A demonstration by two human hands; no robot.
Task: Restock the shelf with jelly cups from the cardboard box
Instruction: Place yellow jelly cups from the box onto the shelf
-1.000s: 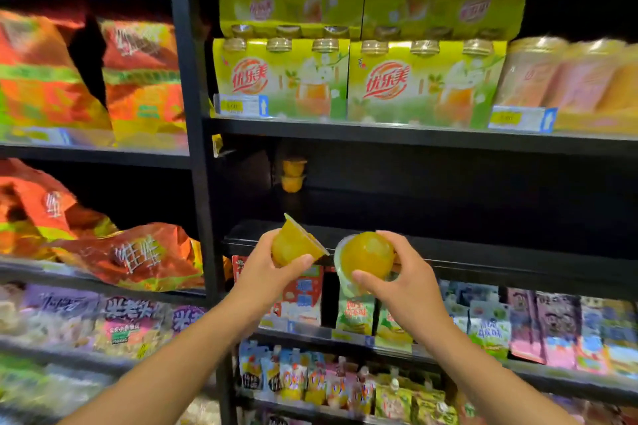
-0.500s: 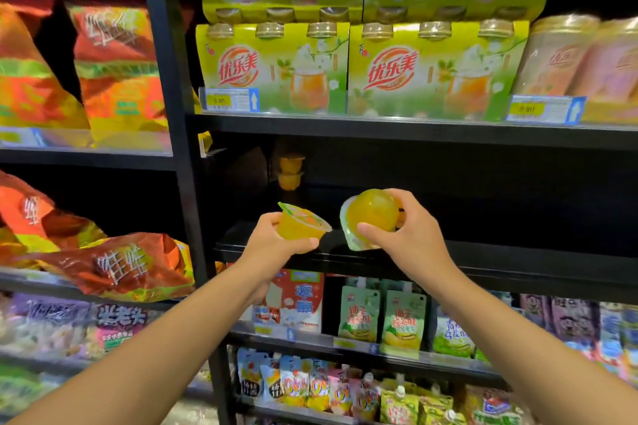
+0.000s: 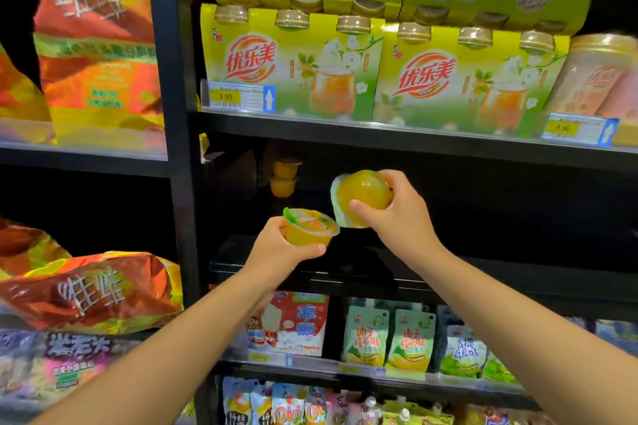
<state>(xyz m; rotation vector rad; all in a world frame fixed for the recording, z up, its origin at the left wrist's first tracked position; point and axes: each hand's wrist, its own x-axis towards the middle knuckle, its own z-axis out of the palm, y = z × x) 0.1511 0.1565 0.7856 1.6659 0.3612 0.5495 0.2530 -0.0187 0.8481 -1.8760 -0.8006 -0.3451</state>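
The left hand [image 3: 276, 248] holds a jelly cup [image 3: 309, 227] from below and the side, fingers curled round its yellow body and thumb along the near wall; the cup sits nearly upright, its printed foil lid tipped a little toward the camera. The right hand [image 3: 393, 214] grips a second jelly cup [image 3: 362, 195], turned on its side so the rounded yellow bottom faces the camera and the lid edge points left. The thumb presses the near side of this cup and the fingers wrap over the far side. The two cups are just beside each other, the right one higher; whether their rims touch cannot be told.

Both hands are raised in front of a dark shelf [image 3: 345, 272], whose front edge lies below the wrists. Beyond the left hand, deep at the back of that shelf, two more jelly cups [image 3: 284, 178] stand stacked one on the other.

Above the hands, the next shelf carries yellow-green drink packs [image 3: 293, 69] with a price tag [image 3: 238, 97] at its edge. Below the forearms hang green pouches [image 3: 390, 338] and a red and white pack [image 3: 293, 324]. Left of the left arm, past the black upright, lie orange snack bags [image 3: 93, 286].
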